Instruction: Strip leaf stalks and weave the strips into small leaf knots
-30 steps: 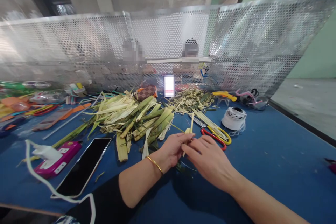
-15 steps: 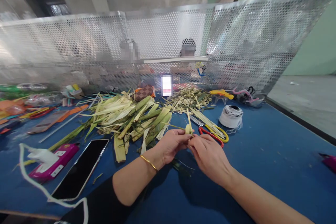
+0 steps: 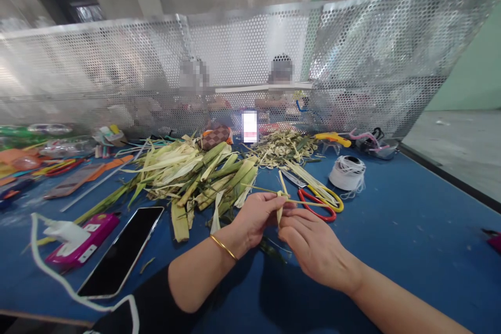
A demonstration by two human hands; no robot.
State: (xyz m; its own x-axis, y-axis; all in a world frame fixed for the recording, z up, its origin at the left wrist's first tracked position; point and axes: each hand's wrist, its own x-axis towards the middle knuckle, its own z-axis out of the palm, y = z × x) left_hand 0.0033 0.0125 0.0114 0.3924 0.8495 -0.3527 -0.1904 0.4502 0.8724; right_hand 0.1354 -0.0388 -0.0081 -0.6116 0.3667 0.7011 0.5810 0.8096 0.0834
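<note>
My left hand (image 3: 256,217) is closed, its thumb and fingers pinching pale green corn husk strips (image 3: 283,193) that cross each other, with ends sticking up, left and right. My right hand (image 3: 309,240) is closed just right of it, its fingertips at a husk end that hangs down; the fingertips are partly hidden. Beyond the hands lies a big heap of corn husks (image 3: 183,167). Red and yellow handled scissors (image 3: 317,206) lie behind my right hand, beside a small bundle of husk strips (image 3: 313,180).
A roll of white string (image 3: 347,173) stands to the right. On the left are a black-screened phone (image 3: 123,250), a magenta power strip (image 3: 84,240) and a white cable (image 3: 43,266). Curled husk pieces (image 3: 285,150) lie farther back. A perforated metal screen (image 3: 242,47) fronts two people behind it.
The folded husk piece now shows as crossed strips, with one end stretching right and another hanging down. My right fingers have shifted slightly down from the crossing.
</note>
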